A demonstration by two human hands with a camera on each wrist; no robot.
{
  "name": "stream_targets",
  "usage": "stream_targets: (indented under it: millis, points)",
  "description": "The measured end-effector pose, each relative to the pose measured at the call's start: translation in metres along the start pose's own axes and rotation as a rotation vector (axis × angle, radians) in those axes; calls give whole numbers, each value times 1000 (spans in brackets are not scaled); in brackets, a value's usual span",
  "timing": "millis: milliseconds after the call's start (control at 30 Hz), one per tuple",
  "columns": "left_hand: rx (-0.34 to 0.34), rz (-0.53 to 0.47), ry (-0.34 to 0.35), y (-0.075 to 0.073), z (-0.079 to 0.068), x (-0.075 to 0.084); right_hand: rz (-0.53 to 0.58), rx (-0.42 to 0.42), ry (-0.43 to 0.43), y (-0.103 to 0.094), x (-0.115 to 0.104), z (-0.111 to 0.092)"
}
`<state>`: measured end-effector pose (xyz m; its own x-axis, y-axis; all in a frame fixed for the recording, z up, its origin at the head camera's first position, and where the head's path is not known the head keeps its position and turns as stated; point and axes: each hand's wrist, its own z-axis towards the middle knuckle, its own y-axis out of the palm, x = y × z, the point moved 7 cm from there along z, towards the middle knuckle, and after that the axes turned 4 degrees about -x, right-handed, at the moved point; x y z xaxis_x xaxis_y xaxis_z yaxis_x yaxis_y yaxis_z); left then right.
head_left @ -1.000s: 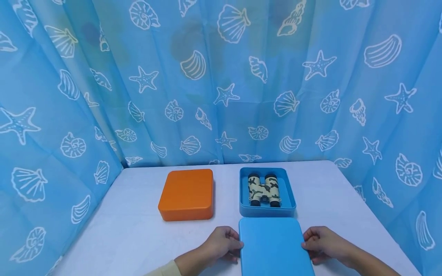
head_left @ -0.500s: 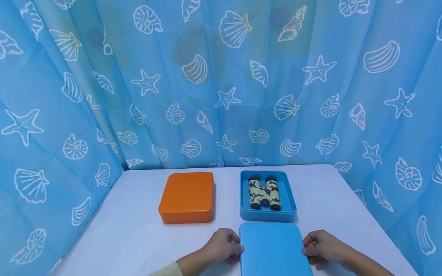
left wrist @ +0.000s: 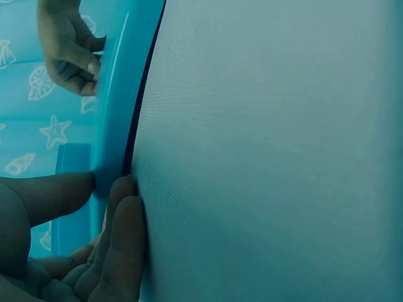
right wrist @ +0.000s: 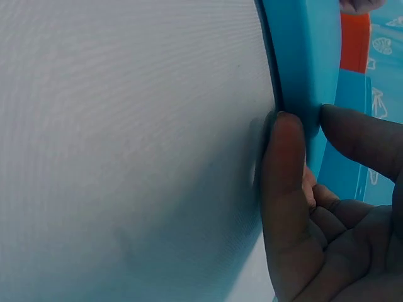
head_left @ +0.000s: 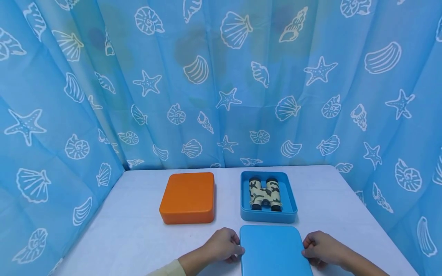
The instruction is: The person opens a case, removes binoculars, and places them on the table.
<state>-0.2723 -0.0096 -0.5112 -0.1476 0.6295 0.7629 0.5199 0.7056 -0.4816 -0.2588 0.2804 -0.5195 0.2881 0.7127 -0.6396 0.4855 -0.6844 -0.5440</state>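
Note:
A light blue square lid (head_left: 274, 251) lies close over the table in front of the open blue box. My left hand (head_left: 223, 245) grips its left edge, thumb on the rim and fingers low at the side. At the opposite edge my right hand (head_left: 323, 248) pinches the lid in the same way. Both wrist views show fingertips at the lid's lower edge, right by the white cloth. Inside the blue box (head_left: 269, 217) lies a pair of camouflage binoculars (head_left: 265, 193) with black ends. The lid's near edge is cut off by the head view.
To the left of the blue box stands an orange square box (head_left: 187, 197) with its top covered. A white cloth (head_left: 131, 222) covers the table. Blue curtains (head_left: 221, 76) with white shell and starfish prints enclose the back and sides.
Both hands and the lid have shifted slightly toward the person, so the gap to the blue box is a little wider. The head view has tilted up slightly. Binoculars and boxes stay put.

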Motion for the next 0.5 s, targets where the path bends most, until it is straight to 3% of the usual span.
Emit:
stream_targets:
  millis: [500]
  points:
    - [20, 42, -9, -3, -1, -1, -166, 25, -43, 0, -9, -3]
